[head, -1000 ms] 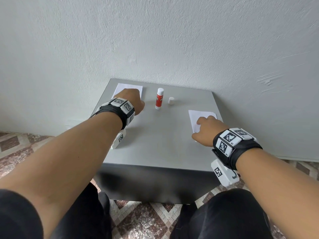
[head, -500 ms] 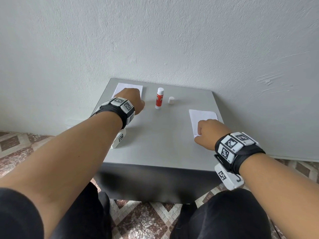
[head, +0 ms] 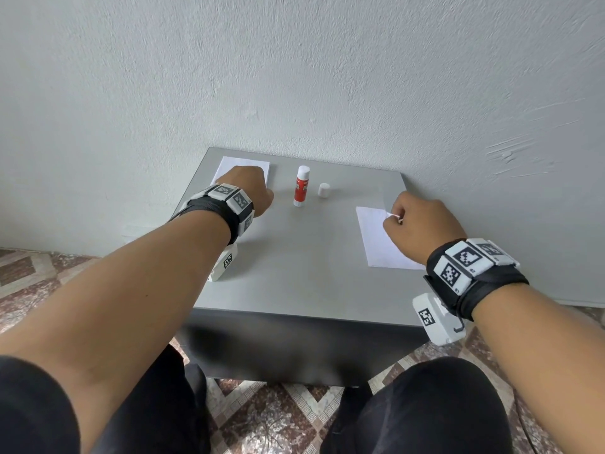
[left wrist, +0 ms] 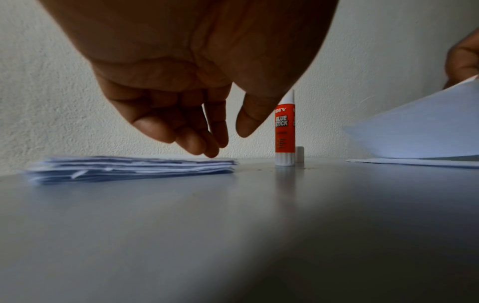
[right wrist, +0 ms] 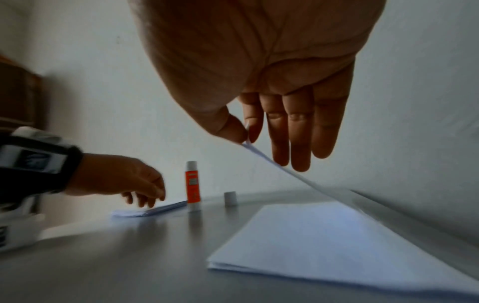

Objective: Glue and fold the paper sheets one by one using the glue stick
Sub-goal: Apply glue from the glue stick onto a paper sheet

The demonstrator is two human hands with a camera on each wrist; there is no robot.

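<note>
A red and white glue stick (head: pixel 301 186) stands upright and uncapped at the back of the grey table (head: pixel 294 273), with its white cap (head: pixel 323 190) just to its right. My right hand (head: pixel 396 217) pinches the far corner of the top sheet (right wrist: pixel 285 170) between thumb and forefinger. That sheet is lifted off the flat pile of white sheets (head: pixel 376 244) at the right. My left hand (head: pixel 248 188) hangs with loosely curled fingers over the pile of folded papers (left wrist: pixel 129 167) at the back left. Its fingertips are at the pile's top and it holds nothing.
The table stands against a pale textured wall (head: pixel 327 77). The table's front edge (head: pixel 294 314) drops to a patterned tile floor. My knees in dark trousers are just below it.
My right hand has moved from the near part of the right pile to its far corner, pinched the top sheet and raised it. The left hand has stayed put.
</note>
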